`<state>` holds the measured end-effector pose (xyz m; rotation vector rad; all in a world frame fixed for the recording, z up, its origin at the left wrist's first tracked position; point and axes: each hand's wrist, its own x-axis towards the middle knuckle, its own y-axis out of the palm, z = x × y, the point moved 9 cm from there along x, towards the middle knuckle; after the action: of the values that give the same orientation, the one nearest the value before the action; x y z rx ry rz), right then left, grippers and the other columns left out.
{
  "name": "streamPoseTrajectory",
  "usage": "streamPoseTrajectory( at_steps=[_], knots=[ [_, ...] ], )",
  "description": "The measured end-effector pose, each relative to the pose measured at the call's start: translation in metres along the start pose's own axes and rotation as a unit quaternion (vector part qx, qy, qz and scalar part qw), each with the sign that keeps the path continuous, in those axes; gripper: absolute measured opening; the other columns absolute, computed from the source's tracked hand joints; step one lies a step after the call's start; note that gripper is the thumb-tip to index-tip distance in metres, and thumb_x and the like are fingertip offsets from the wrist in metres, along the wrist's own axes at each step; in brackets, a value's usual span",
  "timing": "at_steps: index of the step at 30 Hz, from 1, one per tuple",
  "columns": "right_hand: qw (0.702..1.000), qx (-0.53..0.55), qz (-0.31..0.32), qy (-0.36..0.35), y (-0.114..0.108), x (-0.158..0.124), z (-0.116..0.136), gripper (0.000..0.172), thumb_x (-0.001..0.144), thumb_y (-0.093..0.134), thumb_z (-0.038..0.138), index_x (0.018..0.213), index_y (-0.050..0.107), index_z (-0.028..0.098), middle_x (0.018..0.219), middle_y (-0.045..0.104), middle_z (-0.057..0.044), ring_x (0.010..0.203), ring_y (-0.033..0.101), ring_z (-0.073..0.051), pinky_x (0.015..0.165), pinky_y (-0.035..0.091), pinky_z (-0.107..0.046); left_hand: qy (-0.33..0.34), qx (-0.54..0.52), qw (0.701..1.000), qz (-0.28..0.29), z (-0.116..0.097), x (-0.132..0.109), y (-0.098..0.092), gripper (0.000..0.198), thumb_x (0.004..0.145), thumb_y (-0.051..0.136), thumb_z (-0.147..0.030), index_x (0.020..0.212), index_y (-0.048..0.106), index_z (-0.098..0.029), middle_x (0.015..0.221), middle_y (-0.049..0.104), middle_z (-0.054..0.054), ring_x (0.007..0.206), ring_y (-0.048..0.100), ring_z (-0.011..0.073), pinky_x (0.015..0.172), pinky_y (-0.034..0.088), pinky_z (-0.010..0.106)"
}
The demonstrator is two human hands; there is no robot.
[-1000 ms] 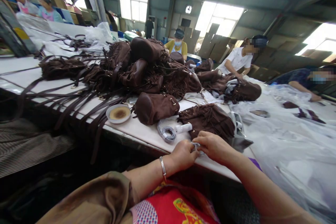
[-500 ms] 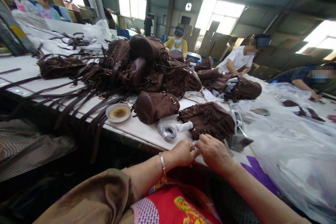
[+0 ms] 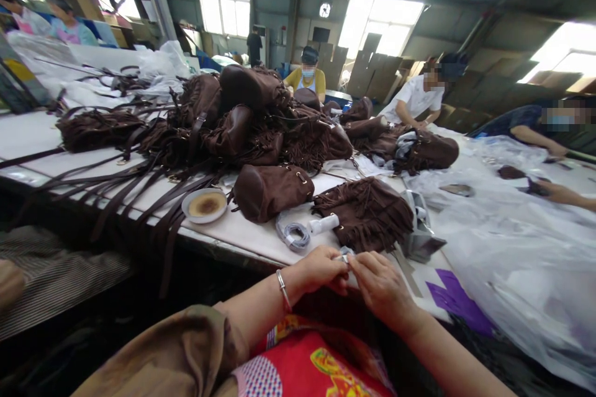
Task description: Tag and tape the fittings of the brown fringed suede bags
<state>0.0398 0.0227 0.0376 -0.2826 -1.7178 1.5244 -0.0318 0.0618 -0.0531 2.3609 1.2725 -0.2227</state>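
At the table's front edge my left hand [image 3: 322,268] and my right hand [image 3: 382,285] meet, fingers closed. Between their fingertips is a small grey-white piece [image 3: 345,257], mostly hidden, too small to name. Just beyond it lies a brown fringed bag [image 3: 367,211] on its side. A white roll [image 3: 325,224] and a coiled grey cord [image 3: 294,236] rest beside that bag, near my left hand. Farther left, a smooth brown drawstring bag [image 3: 272,192] lies on the table, next to a white dish [image 3: 205,218] holding yellowish paste with a brown middle.
A heap of brown bags [image 3: 251,124] covers the table's middle, with straps [image 3: 153,198] hanging over the front edge. Clear plastic sheets [image 3: 503,248] and a purple piece [image 3: 456,304] lie to the right. Co-workers stand at the far side; another person's hand [image 3: 554,191] is at right.
My hands stay together on the small piece, with the right fingers shifted slightly lower. The view has moved a little. A co-worker's hand now reaches in at the right edge.
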Motion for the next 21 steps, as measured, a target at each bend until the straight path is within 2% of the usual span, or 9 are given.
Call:
streamPoseTrajectory(
  at_steps=[3,8,12,15,16,18,19,21],
  knots=[
    [1.000,-0.003,-0.028,0.009,0.002,-0.005,-0.002,0.024,0.098,0.044,0.015,0.108,0.066,0.014,0.087,0.062,-0.009,0.080,0.053,-0.022,0.076,0.046,-0.038,0.007,-0.009,1.000,0.001,-0.004,-0.001,0.000,0.049,0.064,0.075,-0.059,0.072,0.058,-0.014,0.062,0.058,-0.001,0.048,0.056,0.0103,0.053,0.055,0.030],
    [0.983,0.076,-0.141,0.088,-0.004,-0.015,-0.012,0.021,0.096,0.049,0.014,0.107,0.068,0.017,0.087,0.066,-0.009,0.084,0.060,-0.021,0.076,0.051,-0.036,0.037,0.055,0.998,-0.016,-0.009,-0.003,-0.001,0.048,0.075,0.063,-0.063,0.074,0.057,-0.015,0.053,0.056,-0.003,0.045,0.056,0.0121,0.052,0.051,0.027],
    [0.971,0.109,-0.150,0.153,-0.016,-0.029,-0.038,0.019,0.095,0.053,0.019,0.105,0.070,0.021,0.093,0.069,-0.009,0.090,0.063,-0.023,0.084,0.052,-0.040,0.047,0.148,0.987,-0.050,-0.012,-0.002,-0.008,0.037,0.083,0.057,-0.053,0.074,0.055,-0.017,0.052,0.056,-0.002,0.045,0.057,0.0129,0.047,0.045,0.023],
    [0.939,0.097,-0.216,0.250,-0.052,-0.051,-0.096,0.020,0.092,0.056,0.027,0.103,0.071,0.020,0.100,0.070,-0.011,0.095,0.064,-0.024,0.090,0.051,-0.040,0.061,0.217,0.971,-0.081,-0.015,0.000,-0.012,0.036,0.087,0.052,-0.050,0.072,0.054,-0.017,0.052,0.054,-0.003,0.045,0.056,0.0126,0.045,0.040,0.021],
    [0.918,0.089,-0.238,0.304,-0.065,-0.061,-0.124,0.022,0.091,0.056,0.031,0.101,0.071,0.019,0.101,0.071,-0.011,0.095,0.065,-0.024,0.089,0.051,-0.039,0.068,0.231,0.967,-0.087,-0.017,0.001,-0.012,0.036,0.088,0.051,-0.051,0.072,0.053,-0.018,0.052,0.054,-0.003,0.045,0.055,0.0127,0.045,0.039,0.022],
    [0.855,0.071,-0.266,0.439,-0.086,-0.087,-0.182,0.028,0.088,0.055,0.036,0.100,0.072,0.018,0.099,0.072,-0.011,0.091,0.065,-0.025,0.083,0.051,-0.036,0.085,0.250,0.960,-0.090,-0.019,0.003,-0.011,0.038,0.089,0.049,-0.052,0.072,0.053,-0.018,0.052,0.054,-0.003,0.046,0.055,0.0133,0.046,0.039,0.023],
    [0.820,0.072,-0.259,0.505,-0.090,-0.100,-0.208,0.029,0.086,0.054,0.037,0.097,0.073,0.017,0.097,0.073,-0.012,0.091,0.065,-0.026,0.082,0.050,-0.036,0.093,0.258,0.957,-0.089,-0.020,0.003,-0.010,0.039,0.089,0.049,-0.053,0.071,0.052,-0.018,0.052,0.054,-0.003,0.046,0.055,0.0137,0.046,0.039,0.023],
    [0.781,0.088,-0.203,0.585,-0.086,-0.112,-0.248,0.029,0.085,0.052,0.035,0.084,0.073,0.016,0.089,0.073,-0.013,0.091,0.065,-0.027,0.079,0.047,-0.035,0.106,0.269,0.953,-0.087,-0.021,0.005,-0.009,0.042,0.089,0.049,-0.056,0.071,0.052,-0.018,0.052,0.053,-0.003,0.047,0.055,0.0142,0.048,0.038,0.024]
  ],
)
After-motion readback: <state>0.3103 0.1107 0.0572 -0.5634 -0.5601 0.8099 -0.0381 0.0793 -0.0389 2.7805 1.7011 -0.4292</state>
